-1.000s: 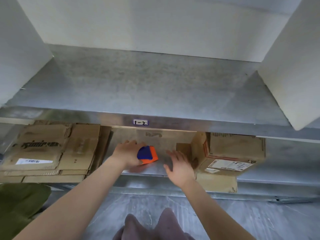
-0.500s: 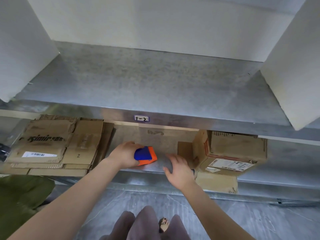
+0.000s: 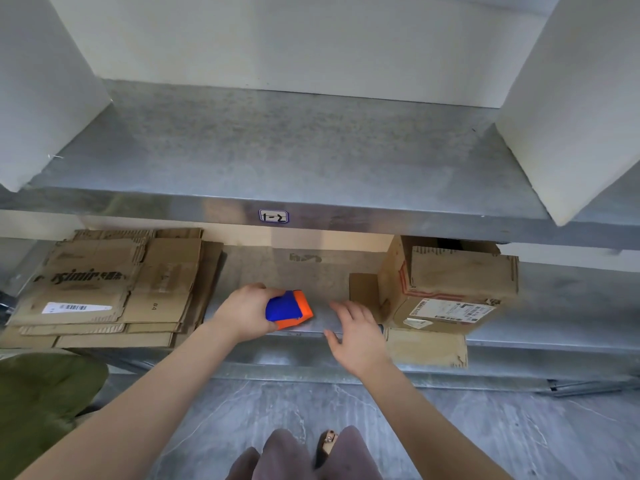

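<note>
Left hand (image 3: 244, 311) grips the blue-and-orange scraper (image 3: 289, 309), scraping the lower shelf (image 3: 304, 277).
I judge the next stroke needs flat pressure toward my right hand (image 3: 356, 336), fingers relaxed.

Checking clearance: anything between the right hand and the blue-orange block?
Nothing visible. Only shelf surface lies between the right hand and the blue-orange block, which the left hand grips. The cardboard box sits beyond the right hand.

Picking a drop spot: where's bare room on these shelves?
Upper shelf: wide bare metal between left white box and right white box. Lower shelf: gap between cardboard stack and carton crowded by left hand, blue-orange block, right hand; bare again right of carton.
</note>
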Available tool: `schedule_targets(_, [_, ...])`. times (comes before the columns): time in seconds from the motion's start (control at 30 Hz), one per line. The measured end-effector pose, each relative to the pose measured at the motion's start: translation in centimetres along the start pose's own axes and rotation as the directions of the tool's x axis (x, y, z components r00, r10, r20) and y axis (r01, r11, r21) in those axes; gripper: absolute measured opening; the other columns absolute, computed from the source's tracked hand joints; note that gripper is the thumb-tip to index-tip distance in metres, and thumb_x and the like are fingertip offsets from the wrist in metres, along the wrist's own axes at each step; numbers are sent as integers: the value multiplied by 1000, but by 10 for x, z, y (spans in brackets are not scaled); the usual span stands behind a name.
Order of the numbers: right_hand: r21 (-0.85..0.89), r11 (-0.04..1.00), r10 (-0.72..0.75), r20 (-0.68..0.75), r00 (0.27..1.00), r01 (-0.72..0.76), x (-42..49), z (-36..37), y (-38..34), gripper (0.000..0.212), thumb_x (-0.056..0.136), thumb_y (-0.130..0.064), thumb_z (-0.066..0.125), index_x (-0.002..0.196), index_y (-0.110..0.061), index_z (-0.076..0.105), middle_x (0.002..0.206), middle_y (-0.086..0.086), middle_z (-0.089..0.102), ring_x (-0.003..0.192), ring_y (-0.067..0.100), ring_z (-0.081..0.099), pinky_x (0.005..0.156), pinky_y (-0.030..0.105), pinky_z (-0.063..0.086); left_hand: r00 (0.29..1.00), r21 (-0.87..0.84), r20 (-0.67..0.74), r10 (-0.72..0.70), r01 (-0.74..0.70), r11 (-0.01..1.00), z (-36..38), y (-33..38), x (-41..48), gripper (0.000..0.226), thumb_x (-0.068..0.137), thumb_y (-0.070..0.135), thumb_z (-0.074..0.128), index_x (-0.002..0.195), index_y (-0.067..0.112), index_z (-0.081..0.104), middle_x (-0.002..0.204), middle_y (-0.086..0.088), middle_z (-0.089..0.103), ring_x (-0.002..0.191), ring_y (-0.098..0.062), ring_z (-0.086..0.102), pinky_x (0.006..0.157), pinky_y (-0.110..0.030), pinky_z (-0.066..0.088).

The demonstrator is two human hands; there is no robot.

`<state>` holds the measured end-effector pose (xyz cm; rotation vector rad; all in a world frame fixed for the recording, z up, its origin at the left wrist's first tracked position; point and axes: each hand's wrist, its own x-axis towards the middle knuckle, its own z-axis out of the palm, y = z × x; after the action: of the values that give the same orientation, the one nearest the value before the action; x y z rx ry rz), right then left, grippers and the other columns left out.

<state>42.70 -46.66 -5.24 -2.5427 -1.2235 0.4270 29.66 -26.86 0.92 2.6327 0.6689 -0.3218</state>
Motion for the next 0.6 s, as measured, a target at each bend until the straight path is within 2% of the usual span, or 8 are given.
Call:
schedule_targets(0.1, [-91,996,-24,-56,998,18,5,1,0,61,86,-48,51,141,-24,47,141,8,51,137,34,39,115,49,29,1000,24,-12,-6,6,1000,-11,-8,-9,67,72,56,63,133,32,53,113,-3,60,102,-24,58,81,-26,45])
schedule_targets(0.17, [-149,988,-41,-31,999,36,10,-3,-4,62,89,-48,50,146,-26,40,150,8,42,143,34,29,119,50,19,999,-3,-32,2,-2,1000,-22,-17,-15,79,60,70,50,130,33,55,109,-3,62,100,-23,59,80,-25,44])
schedule_targets(0.23, [-179,982,-51,27,998,55,14,-9,-9,64,93,-49,46,152,-30,27,158,5,27,148,31,15,122,49,9,997,-24,-73,19,-21,999,-31,-23,-18,74,65,66,58,131,32,56,108,-2,62,102,-23,59,82,-25,44])
schedule_targets(0.3, [-171,983,-61,17,998,63,16,-18,-15,65,94,-48,46,153,-31,22,160,5,23,150,30,10,122,47,6,989,-15,-123,79,-81,997,-37,-21,-17,62,73,51,70,130,32,57,109,0,62,102,-22,59,84,-23,43])
schedule_targets(0.37, [-146,988,-59,-15,998,56,14,-29,-21,64,94,-44,49,152,-29,27,158,7,28,148,31,15,121,46,11,973,14,-171,155,-155,988,-44,-15,-15,57,73,45,72,127,33,59,109,2,64,102,-21,59,84,-22,41])
schedule_targets(0.5, [-152,988,-58,-223,973,24,6,-64,-24,54,86,-34,60,137,-18,52,135,11,56,135,37,41,105,49,42,909,93,-248,335,-322,942,-70,4,-15,55,71,48,56,123,33,60,112,7,66,99,-22,59,88,-30,43])
schedule_targets(0.57, [-127,992,-66,-325,943,26,-2,-86,-22,49,86,-32,51,131,-13,58,126,12,62,126,38,49,100,49,47,858,116,-299,418,-402,908,-84,20,-16,52,71,44,54,121,31,62,110,8,68,97,-22,59,88,-32,44])
schedule_targets(0.6, [-95,995,-60,-363,930,28,-7,-98,-20,49,87,-33,45,129,-12,59,124,12,63,123,38,50,99,49,48,833,128,-320,451,-434,892,-89,28,-17,50,71,38,58,120,29,64,109,7,68,97,-20,59,88,-28,41])
